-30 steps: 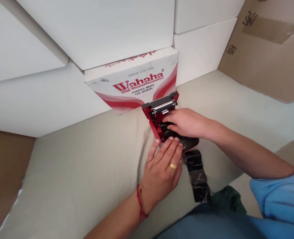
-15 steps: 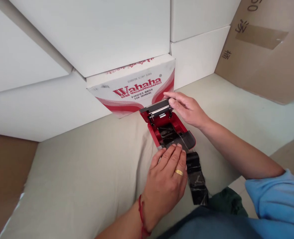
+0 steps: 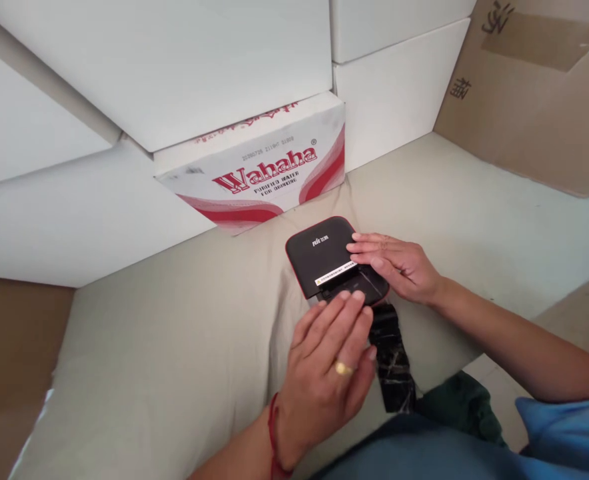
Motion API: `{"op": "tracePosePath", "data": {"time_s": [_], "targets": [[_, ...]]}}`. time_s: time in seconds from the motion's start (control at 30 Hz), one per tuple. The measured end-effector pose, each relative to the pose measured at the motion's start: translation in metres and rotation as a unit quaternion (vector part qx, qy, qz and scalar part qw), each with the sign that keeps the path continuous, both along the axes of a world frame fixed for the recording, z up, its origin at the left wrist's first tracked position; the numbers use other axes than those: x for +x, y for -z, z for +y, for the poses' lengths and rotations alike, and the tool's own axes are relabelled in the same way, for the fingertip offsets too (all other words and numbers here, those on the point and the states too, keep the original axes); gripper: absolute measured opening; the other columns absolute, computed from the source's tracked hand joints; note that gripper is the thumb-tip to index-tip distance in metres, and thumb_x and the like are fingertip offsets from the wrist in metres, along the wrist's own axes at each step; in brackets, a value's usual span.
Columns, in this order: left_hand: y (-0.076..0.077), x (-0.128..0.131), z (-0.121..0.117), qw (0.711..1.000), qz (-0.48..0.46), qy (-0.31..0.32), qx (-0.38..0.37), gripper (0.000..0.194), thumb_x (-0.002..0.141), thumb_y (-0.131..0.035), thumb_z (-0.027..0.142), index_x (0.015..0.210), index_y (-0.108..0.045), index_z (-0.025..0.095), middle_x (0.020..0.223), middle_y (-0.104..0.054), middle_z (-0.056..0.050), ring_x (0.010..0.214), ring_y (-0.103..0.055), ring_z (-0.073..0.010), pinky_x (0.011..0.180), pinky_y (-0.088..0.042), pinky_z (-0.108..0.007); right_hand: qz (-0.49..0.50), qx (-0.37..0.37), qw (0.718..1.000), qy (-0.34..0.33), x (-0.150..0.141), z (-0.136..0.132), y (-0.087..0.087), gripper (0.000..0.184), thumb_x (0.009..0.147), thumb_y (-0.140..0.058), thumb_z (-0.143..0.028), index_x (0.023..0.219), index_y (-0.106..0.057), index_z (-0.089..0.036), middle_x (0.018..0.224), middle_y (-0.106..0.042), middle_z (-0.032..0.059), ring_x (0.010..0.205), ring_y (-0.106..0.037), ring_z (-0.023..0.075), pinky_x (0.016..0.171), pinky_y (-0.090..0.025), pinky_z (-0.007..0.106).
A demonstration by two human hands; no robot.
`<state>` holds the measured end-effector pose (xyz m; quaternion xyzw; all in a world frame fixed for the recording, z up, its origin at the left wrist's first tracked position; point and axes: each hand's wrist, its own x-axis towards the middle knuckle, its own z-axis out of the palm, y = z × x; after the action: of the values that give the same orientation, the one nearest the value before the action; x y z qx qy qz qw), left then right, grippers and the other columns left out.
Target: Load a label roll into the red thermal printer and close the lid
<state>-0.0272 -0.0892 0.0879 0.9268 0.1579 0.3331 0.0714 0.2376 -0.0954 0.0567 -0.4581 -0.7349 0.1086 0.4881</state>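
Note:
A small black label printer (image 3: 319,250) with a red edge lies on the cloth, its lid down and a white warning strip across it. My right hand (image 3: 404,265) rests on its right side, fingers stretched out over the lid. At the near edge is my left hand (image 3: 327,360), open, with straight fingertips at the printer's front and a gold ring on one finger. A black marbled strip (image 3: 393,367) extends from beneath the printer's near right corner toward my body. My left hand hides part of the printer's front.
Behind the printer stands a white and red water carton (image 3: 269,180) with white boxes (image 3: 224,60) stacked on and around it. A brown cardboard box (image 3: 529,100) is at the right, another (image 3: 19,340) at the left. Beige cloth (image 3: 184,347) covers the surface.
The printer's raised lid has been swung shut, covering its red inside. My right hand has come down with it onto the right side. My left hand has stayed near the front edge.

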Motion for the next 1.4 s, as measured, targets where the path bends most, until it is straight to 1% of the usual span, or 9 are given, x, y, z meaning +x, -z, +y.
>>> {"op": "tracePosePath", "data": {"time_s": [0.2,0.3,0.47,0.6,0.7,0.8,0.97,1.13,1.4], "targets": [[0.012,-0.027,0.062,0.991,-0.041,-0.04,-0.122,0.043,0.114,-0.043,0.022,0.149,-0.067,0.028,0.152,-0.074,-0.005,0.153,-0.061,-0.022,0.138,-0.033,-0.048,0.04,0.01,0.999,0.01,-0.006,0.002,0.004,0.036,0.114,-0.051,-0.027,0.128,-0.083,-0.024,0.133,-0.084,0.0078,0.14,-0.073,0.0213,0.12,-0.061,0.046],[0.028,-0.029,0.081,0.989,-0.052,0.015,-0.139,0.043,0.114,-0.044,0.021,0.148,-0.069,0.029,0.15,-0.075,-0.006,0.15,-0.065,-0.0245,0.129,-0.047,-0.051,0.043,0.012,0.999,0.016,-0.009,0.002,0.005,0.035,0.114,-0.051,-0.026,0.128,-0.083,-0.025,0.133,-0.084,0.0074,0.14,-0.073,0.0215,0.12,-0.06,0.046],[0.042,-0.024,0.079,0.984,-0.115,0.021,-0.138,0.044,0.112,-0.046,0.017,0.147,-0.069,0.028,0.147,-0.077,-0.008,0.147,-0.067,-0.0259,0.12,-0.057,-0.052,0.034,0.025,0.999,0.014,-0.008,0.002,0.006,0.035,0.113,-0.051,-0.023,0.127,-0.083,-0.023,0.131,-0.085,0.0087,0.139,-0.073,0.0212,0.119,-0.06,0.044],[0.048,-0.024,0.08,0.96,-0.132,0.009,-0.245,0.035,0.111,-0.057,0.033,0.143,-0.072,0.032,0.147,-0.075,-0.009,0.148,-0.064,-0.0289,0.126,-0.052,-0.056,0.015,0.025,1.0,0.004,-0.007,-0.002,0.007,0.035,0.113,-0.052,-0.029,0.132,-0.08,-0.024,0.136,-0.082,0.0109,0.141,-0.071,0.0245,0.121,-0.057,0.051],[0.061,-0.023,0.08,0.909,-0.216,-0.037,-0.354,0.071,0.102,-0.067,0.058,0.168,-0.045,0.042,0.181,-0.043,-0.007,0.17,-0.038,-0.0334,0.136,-0.039,-0.061,-0.004,0.055,0.998,0.006,-0.01,-0.011,0.007,0.034,0.111,-0.055,-0.037,0.128,-0.082,-0.026,0.139,-0.08,0.0107,0.14,-0.067,0.0278,0.117,-0.056,0.053],[0.071,-0.019,0.075,0.867,-0.204,-0.021,-0.454,0.091,0.1,-0.06,0.069,0.177,-0.017,0.048,0.191,-0.016,-0.001,0.176,-0.021,-0.0309,0.138,-0.038,-0.058,-0.018,0.093,0.995,0.021,-0.013,-0.019,0.007,0.031,0.107,-0.059,-0.041,0.118,-0.085,-0.03,0.118,-0.08,0.008,0.121,-0.064,0.0273,0.105,-0.056,0.05],[0.068,-0.009,0.07,0.857,-0.132,0.035,-0.498,0.094,0.103,-0.042,0.077,0.18,-0.003,0.04,0.189,-0.025,-0.006,0.17,-0.039,-0.0301,0.131,-0.05,-0.052,-0.024,0.109,0.994,0.012,-0.014,-0.023,0.006,0.033,0.105,-0.06,-0.038,0.13,-0.082,-0.034,0.094,-0.071,0.0034,0.098,-0.06,0.0233,0.091,-0.052,0.045],[0.066,-0.004,0.071,0.845,-0.126,0.033,-0.518,0.096,0.102,-0.048,0.077,0.179,-0.004,0.041,0.187,-0.03,-0.006,0.165,-0.047,-0.0298,0.125,-0.056,-0.048,-0.038,0.133,0.99,-0.015,-0.015,-0.025,-0.001,0.035,0.104,-0.063,-0.033,0.136,-0.077,-0.029,0.092,-0.075,0.0021,0.089,-0.063,0.0217,0.083,-0.054,0.042],[0.073,-0.002,0.064,0.855,-0.168,-0.003,-0.491,0.096,0.102,-0.061,0.073,0.179,-0.013,0.041,0.186,-0.032,-0.009,0.168,-0.044,-0.029,0.129,-0.053,-0.045,-0.071,0.149,0.986,0.001,-0.014,-0.024,-0.011,0.024,0.107,-0.06,-0.034,0.107,-0.082,-0.025,0.085,-0.075,0.004,0.082,-0.063,0.0205,0.076,-0.057,0.04]]}}
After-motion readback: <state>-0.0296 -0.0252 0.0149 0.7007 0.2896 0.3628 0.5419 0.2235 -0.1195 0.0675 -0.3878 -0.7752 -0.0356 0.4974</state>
